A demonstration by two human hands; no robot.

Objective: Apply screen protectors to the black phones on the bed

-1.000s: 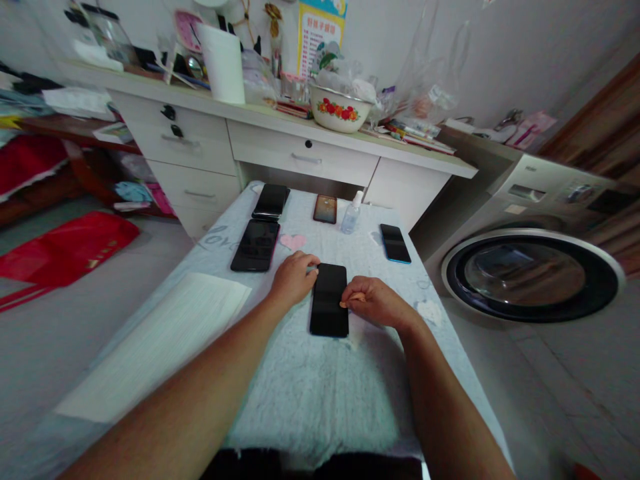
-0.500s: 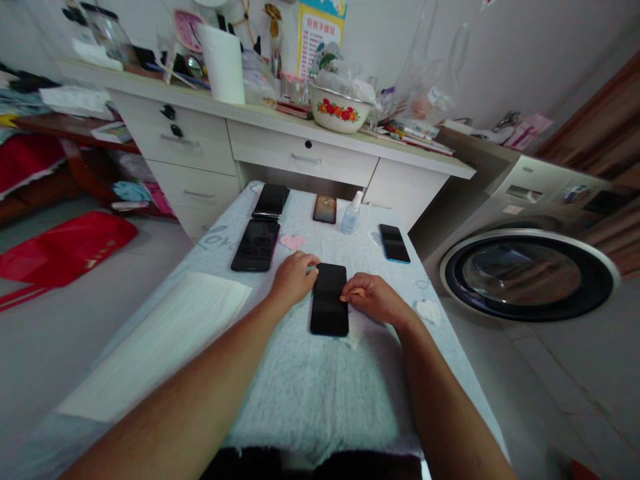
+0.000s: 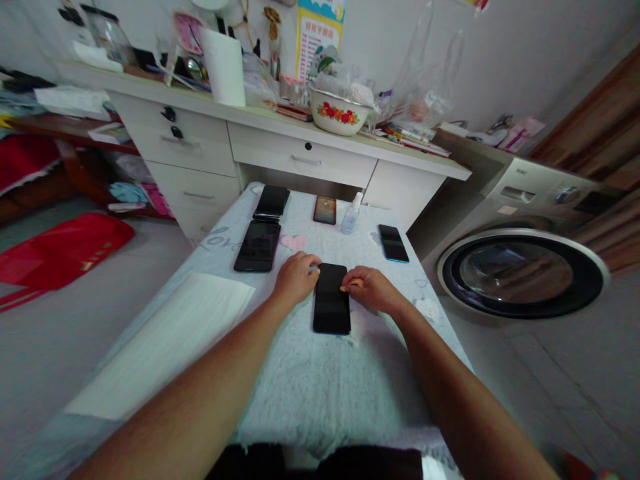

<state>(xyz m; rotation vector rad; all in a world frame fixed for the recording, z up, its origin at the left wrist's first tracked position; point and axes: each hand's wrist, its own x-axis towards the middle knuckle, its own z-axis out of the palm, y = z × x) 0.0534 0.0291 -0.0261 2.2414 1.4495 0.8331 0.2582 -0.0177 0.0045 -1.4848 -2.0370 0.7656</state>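
A black smartphone (image 3: 332,303) lies screen up on the cloth-covered table. My left hand (image 3: 298,277) grips its upper left edge, fingers curled; a pale bit shows by the thumb, too small to make out. Pinched in my right hand (image 3: 371,288) is a small orange piece (image 3: 354,284), its kind unclear, touching the phone's right edge near the top. Beyond my left hand lie a dark phone with a pinkish edge (image 3: 257,246) and black devices (image 3: 271,202) behind it. A clear spray bottle (image 3: 351,215) stands farther back, beside a brown phone (image 3: 325,210).
A blue-edged phone (image 3: 393,243) lies at the table's right side. White paper towel (image 3: 170,347) is spread on the left. Behind stands a white desk (image 3: 305,150) carrying a flowered bowl (image 3: 340,112) and a paper roll (image 3: 223,68). A washing machine (image 3: 525,200) is at right.
My right hand has slid a little up along the phone's right edge with the orange piece. My left hand keeps its hold, and the view has shifted slightly.
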